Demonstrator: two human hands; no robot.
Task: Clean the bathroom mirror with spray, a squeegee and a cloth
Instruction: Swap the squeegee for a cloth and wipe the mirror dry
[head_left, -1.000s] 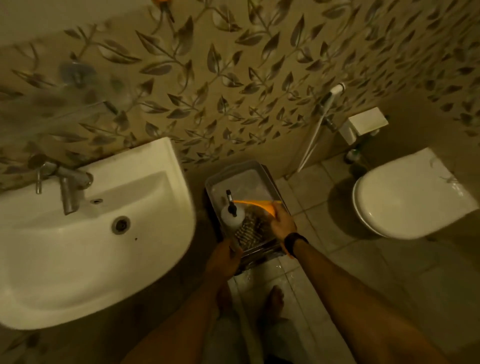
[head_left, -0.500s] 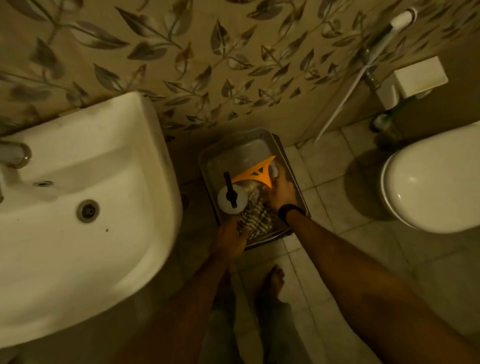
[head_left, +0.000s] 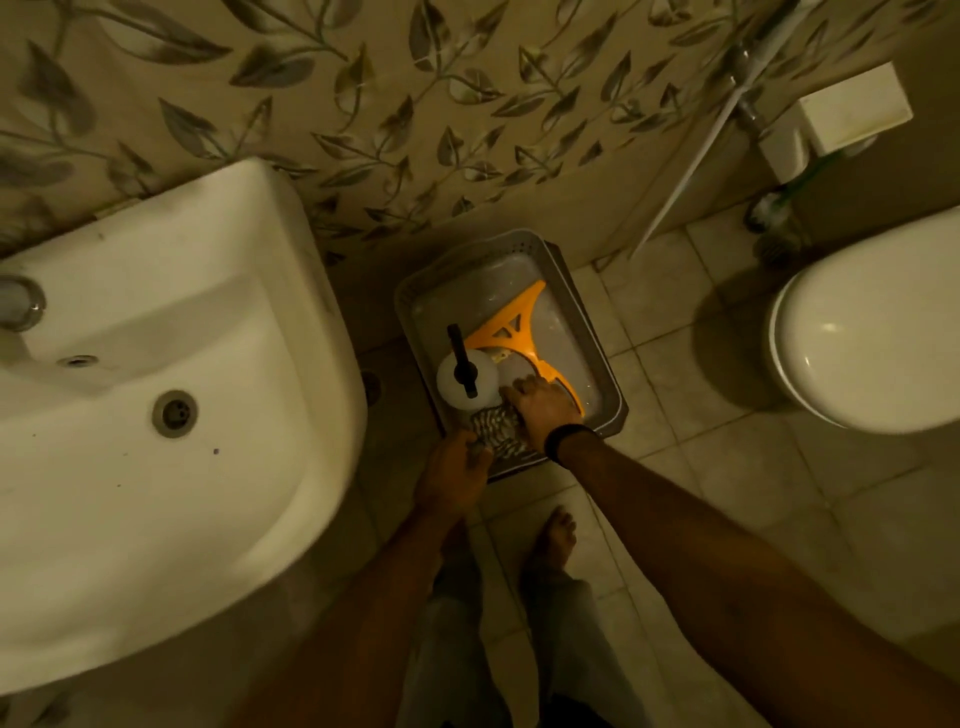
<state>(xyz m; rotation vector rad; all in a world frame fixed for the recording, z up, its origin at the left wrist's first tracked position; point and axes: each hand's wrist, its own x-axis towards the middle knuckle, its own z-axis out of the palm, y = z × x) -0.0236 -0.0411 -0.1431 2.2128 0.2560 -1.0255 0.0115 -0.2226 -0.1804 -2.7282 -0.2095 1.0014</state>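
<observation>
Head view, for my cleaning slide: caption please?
Both hands reach into a grey floor tray holding an orange squeegee, spray bottle and striped cloth.

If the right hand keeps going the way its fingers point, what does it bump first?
Probably the white spray bottle. The right hand sits in the grey tray with its fingers aimed up-left at the bottle, very near it. From above, their heights are hard to compare.

A tiled floor (head_left: 727, 467) carries a grey plastic basket (head_left: 566, 265), set against the far wall between the sink on the left and the toilet on the right. Bare feet (head_left: 556, 535) stand on it nearby.
</observation>
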